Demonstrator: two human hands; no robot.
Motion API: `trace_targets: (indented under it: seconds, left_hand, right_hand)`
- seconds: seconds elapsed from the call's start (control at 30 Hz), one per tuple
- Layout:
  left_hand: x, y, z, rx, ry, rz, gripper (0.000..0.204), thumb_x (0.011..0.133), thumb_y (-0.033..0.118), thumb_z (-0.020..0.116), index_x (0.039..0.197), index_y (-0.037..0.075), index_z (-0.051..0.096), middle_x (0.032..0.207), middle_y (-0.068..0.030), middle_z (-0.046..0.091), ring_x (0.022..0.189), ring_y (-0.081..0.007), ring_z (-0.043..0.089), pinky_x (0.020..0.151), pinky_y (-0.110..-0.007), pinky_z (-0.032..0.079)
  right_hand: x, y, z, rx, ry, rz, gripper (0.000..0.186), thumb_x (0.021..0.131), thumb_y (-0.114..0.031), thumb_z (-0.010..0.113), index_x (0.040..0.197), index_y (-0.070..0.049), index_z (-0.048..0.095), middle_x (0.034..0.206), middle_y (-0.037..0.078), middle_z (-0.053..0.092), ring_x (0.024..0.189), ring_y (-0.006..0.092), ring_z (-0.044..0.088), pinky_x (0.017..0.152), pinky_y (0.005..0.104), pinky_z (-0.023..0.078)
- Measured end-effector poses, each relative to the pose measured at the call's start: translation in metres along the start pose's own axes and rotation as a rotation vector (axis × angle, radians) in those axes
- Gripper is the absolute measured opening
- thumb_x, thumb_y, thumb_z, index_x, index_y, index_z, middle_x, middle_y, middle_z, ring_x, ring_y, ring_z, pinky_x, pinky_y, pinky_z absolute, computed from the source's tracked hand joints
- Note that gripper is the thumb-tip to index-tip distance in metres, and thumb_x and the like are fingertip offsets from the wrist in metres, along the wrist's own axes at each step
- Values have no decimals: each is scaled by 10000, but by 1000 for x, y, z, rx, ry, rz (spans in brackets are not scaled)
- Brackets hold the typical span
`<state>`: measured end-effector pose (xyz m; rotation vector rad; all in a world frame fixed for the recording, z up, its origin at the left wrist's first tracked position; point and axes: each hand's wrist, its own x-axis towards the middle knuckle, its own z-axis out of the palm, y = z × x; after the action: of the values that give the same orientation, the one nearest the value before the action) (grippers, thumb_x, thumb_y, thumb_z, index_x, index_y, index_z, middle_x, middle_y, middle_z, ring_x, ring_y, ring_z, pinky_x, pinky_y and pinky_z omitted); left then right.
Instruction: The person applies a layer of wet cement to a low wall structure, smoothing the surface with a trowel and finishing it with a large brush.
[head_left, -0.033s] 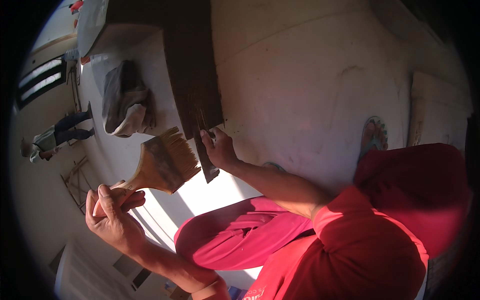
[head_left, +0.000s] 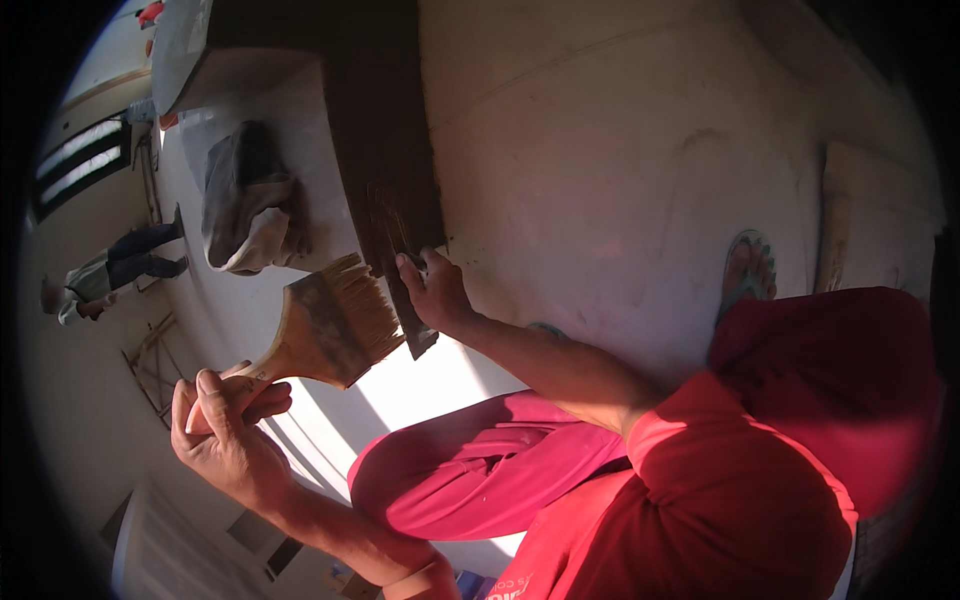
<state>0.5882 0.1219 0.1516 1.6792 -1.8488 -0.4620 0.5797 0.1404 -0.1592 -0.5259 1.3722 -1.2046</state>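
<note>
My left hand (head_left: 232, 440) is closed round the handle of a wide paintbrush (head_left: 322, 330) with a wooden handle and tan, dark-stained bristles. It is held up at the left, bristles toward my right hand. My right hand (head_left: 436, 292) grips a long, flat plastering trowel (head_left: 420, 338), its handle mostly hidden by the fingers. The blade's far part lies over a dark brown coated strip (head_left: 385, 110); its near end sticks out past the strip's edge. The brush bristles appear close beside the blade; whether they touch, I cannot tell.
A crumpled grey cloth bundle (head_left: 250, 200) lies left of the strip. Pale surface (head_left: 600, 170) spreads to the right, with my sandalled foot (head_left: 748, 268) on it. Farther left, a person (head_left: 110, 270) stands near a wooden frame (head_left: 152, 365). Bright sunlight falls below the trowel.
My right hand and the trowel have shifted slightly left and away from me, and the blade has turned a little. My left hand and the brush are nearly still.
</note>
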Motion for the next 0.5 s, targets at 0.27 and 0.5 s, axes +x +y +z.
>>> trace_targets:
  seconds: [0.27,0.5]
  left_hand:
    - [-1,15,15,-21,-19,-24,325,1049,209,623,874,-62,660,730,-143,711,489,-180,661,470,-262,550]
    - [9,20,23,17,-94,-18,339,1065,228,587,857,-39,573,699,-182,714,509,-245,701,466,-301,574]
  right_hand:
    - [135,-30,-57,101,44,116,591,1043,-489,533,989,94,612,795,303,674,808,464,709,708,534,557]
    - [97,10,-19,-19,165,-137,635,1035,-486,552,1038,145,622,766,274,688,574,413,674,626,484,576]
